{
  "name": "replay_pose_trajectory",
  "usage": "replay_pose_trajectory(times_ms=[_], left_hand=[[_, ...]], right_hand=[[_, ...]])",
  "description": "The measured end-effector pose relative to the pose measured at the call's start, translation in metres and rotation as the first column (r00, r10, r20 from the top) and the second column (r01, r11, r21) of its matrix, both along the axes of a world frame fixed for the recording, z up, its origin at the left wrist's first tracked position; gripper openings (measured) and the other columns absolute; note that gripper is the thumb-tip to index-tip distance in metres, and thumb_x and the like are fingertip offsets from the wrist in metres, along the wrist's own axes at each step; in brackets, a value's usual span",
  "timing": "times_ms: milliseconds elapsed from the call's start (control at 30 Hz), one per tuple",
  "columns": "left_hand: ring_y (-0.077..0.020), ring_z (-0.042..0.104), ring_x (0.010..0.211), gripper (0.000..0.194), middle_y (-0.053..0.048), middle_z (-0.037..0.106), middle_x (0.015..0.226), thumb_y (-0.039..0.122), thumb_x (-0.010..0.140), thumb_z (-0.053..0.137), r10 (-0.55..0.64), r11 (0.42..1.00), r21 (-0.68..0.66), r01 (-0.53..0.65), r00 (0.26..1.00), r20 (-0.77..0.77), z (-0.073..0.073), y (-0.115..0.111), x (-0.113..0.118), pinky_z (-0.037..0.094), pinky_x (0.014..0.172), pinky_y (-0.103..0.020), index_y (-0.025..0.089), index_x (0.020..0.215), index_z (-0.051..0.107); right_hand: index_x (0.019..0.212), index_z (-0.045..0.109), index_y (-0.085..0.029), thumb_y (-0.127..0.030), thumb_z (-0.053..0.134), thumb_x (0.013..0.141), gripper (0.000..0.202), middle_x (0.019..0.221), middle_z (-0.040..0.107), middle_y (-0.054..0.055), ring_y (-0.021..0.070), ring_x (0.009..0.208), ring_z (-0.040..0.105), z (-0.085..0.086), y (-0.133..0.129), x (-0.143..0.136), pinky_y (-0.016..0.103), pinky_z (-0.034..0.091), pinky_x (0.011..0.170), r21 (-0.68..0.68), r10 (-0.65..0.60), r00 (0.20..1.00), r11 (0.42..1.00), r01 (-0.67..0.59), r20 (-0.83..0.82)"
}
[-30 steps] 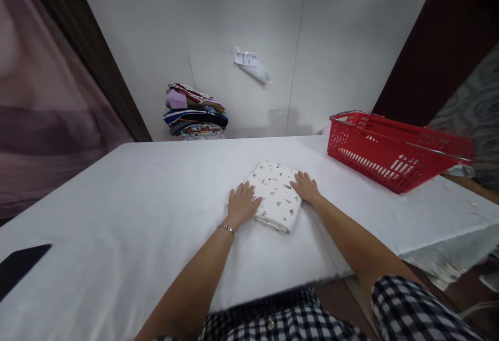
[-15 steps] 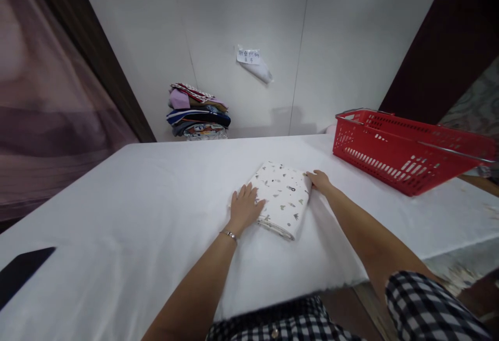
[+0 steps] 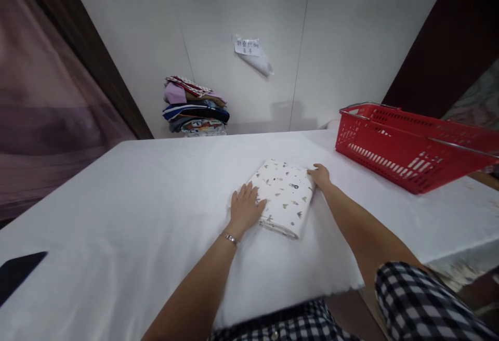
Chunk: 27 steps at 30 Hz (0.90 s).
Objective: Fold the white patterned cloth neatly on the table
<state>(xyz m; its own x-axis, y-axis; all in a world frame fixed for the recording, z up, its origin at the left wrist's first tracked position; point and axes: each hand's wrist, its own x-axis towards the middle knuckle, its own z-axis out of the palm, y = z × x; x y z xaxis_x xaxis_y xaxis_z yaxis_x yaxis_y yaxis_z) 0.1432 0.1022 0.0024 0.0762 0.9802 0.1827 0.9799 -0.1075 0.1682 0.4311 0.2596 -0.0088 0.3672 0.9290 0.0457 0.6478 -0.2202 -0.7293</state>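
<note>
A folded white cloth (image 3: 281,191) with a small printed pattern lies on the white-covered table, its layered folded edge facing me. My left hand (image 3: 245,208) rests flat on the cloth's left side, fingers spread, a bracelet at the wrist. At the far right corner, my right hand (image 3: 320,175) has its thumb and fingers closed on the cloth's edge. Some of the right fingertips are hidden by the cloth and the hand itself.
A red plastic basket (image 3: 393,146) with metal handles stands on the right of the table (image 3: 156,200). Behind the table's far edge is a stack of folded clothes (image 3: 197,107). A dark flat object (image 3: 19,273) lies at the left edge.
My right hand has shifted slightly at the cloth's far right corner. My left hand stays flat in place. The whole view has tilted a little.
</note>
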Motion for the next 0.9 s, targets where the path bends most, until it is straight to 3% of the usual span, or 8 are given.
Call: replay_pose_trajectory(times_ms=[167, 333, 433, 533, 667, 900], left_hand=[[-0.0267, 0.024, 0.137, 0.059, -0.006, 0.029, 0.149, 0.056, 0.089, 0.028, -0.001, 1.0, 0.012, 0.001, 1.0, -0.006, -0.001, 0.0, 0.0, 0.021, 0.11, -0.049, 0.022, 0.136, 0.042], [-0.0267, 0.024, 0.137, 0.057, -0.005, 0.029, 0.149, 0.055, 0.089, 0.029, 0.002, 1.0, 0.015, -0.002, 1.0, -0.006, -0.001, 0.001, 0.0, 0.022, 0.11, -0.049, 0.023, 0.135, 0.043], [-0.0267, 0.024, 0.137, 0.058, -0.005, 0.03, 0.149, 0.055, 0.089, 0.03, 0.002, 1.0, 0.022, -0.002, 1.0, -0.007, -0.003, 0.001, 0.0, 0.022, 0.11, -0.049, 0.024, 0.135, 0.043], [-0.0262, 0.024, 0.138, 0.057, -0.004, 0.03, 0.149, 0.055, 0.089, 0.03, 0.007, 1.0, 0.027, -0.007, 1.0, -0.006, -0.004, 0.001, 0.0, 0.021, 0.11, -0.048, 0.025, 0.135, 0.043], [-0.0263, 0.024, 0.137, 0.056, -0.004, 0.031, 0.148, 0.055, 0.089, 0.031, 0.01, 0.999, 0.034, -0.01, 1.0, 0.004, -0.003, 0.0, 0.0, 0.021, 0.11, -0.048, 0.025, 0.135, 0.043], [-0.0271, 0.026, 0.136, 0.056, -0.006, 0.032, 0.148, 0.053, 0.089, 0.031, 0.0, 0.999, 0.038, -0.001, 1.0, 0.027, -0.001, -0.001, 0.001, 0.022, 0.109, -0.05, 0.023, 0.135, 0.044]], right_hand=[[0.121, 0.056, -0.009, -0.03, 0.058, 0.077, 0.05, 0.114, 0.061, 0.015, 0.0255, 0.105, 0.056, 0.002, -0.007, 0.001, 0.034, 0.041, 0.093, 0.005, 0.049, 0.995, 0.999, -0.05, 0.088], [0.125, 0.053, -0.012, -0.031, 0.043, 0.087, 0.044, 0.134, 0.048, 0.015, 0.0281, 0.124, 0.043, 0.016, -0.017, -0.014, 0.041, 0.031, 0.103, 0.037, 0.173, 0.883, 0.977, -0.21, 0.436], [0.13, 0.048, -0.014, -0.034, 0.036, 0.091, 0.046, 0.143, 0.039, 0.012, 0.0245, 0.133, 0.031, 0.026, -0.02, -0.04, 0.04, 0.023, 0.109, 0.055, 0.331, 0.766, 0.902, -0.429, 0.551], [0.137, 0.039, -0.018, -0.042, 0.032, 0.092, 0.051, 0.149, 0.03, 0.009, 0.0245, 0.138, 0.02, 0.029, -0.021, -0.065, 0.044, 0.017, 0.11, -0.075, 0.515, 0.643, 0.81, -0.582, 0.567], [0.14, 0.034, -0.022, -0.049, 0.03, 0.092, 0.055, 0.152, 0.024, 0.007, 0.0285, 0.139, 0.015, 0.023, -0.023, -0.078, 0.053, 0.014, 0.108, -0.292, 0.636, 0.568, 0.759, -0.582, 0.522], [0.141, 0.032, -0.018, -0.051, 0.027, 0.092, 0.059, 0.153, 0.019, 0.01, 0.0278, 0.14, 0.01, 0.034, -0.023, -0.09, 0.055, 0.01, 0.109, -0.28, 0.628, 0.557, 0.761, -0.585, 0.543]])
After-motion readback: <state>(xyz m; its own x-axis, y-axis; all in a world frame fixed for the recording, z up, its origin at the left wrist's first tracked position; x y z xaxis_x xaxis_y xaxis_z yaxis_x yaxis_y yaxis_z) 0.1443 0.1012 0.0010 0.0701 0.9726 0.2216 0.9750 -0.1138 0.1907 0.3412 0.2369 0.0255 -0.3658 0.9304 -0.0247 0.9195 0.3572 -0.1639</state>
